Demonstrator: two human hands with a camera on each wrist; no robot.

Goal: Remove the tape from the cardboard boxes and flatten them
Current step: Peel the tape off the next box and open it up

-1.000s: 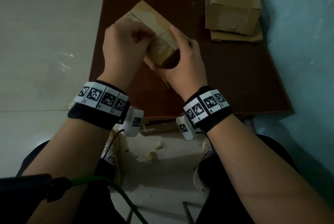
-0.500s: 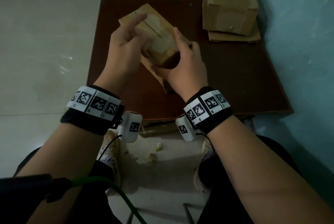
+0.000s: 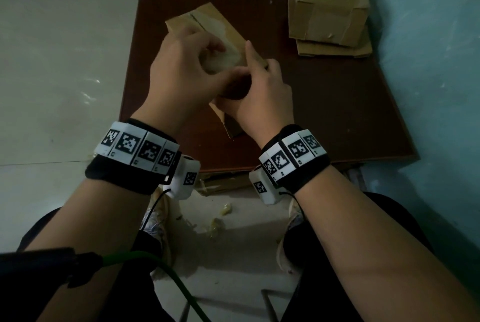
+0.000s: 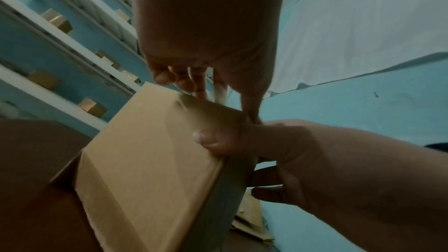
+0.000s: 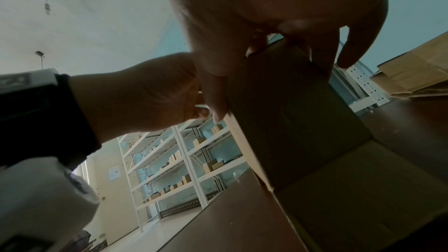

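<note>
I hold a small brown cardboard box tilted above the brown table. A pale glossy strip of tape runs along its upper face. My right hand grips the box's near end, thumb on one side face and fingers round the other side. My left hand sits on top at the near end, fingers curled and pinching at the tape. In the left wrist view a pale strip shows between the left fingers. The box's lower end is open, with a flap hanging toward the table.
Another cardboard box stands on flattened cardboard at the table's back right, close to the blue wall. Crumpled tape scraps lie on the floor by my feet. White shelving holds several small boxes.
My left index finger, raised half a second ago, has curled back down onto the tape at the box's near end. The right hand keeps its grip on the box.
</note>
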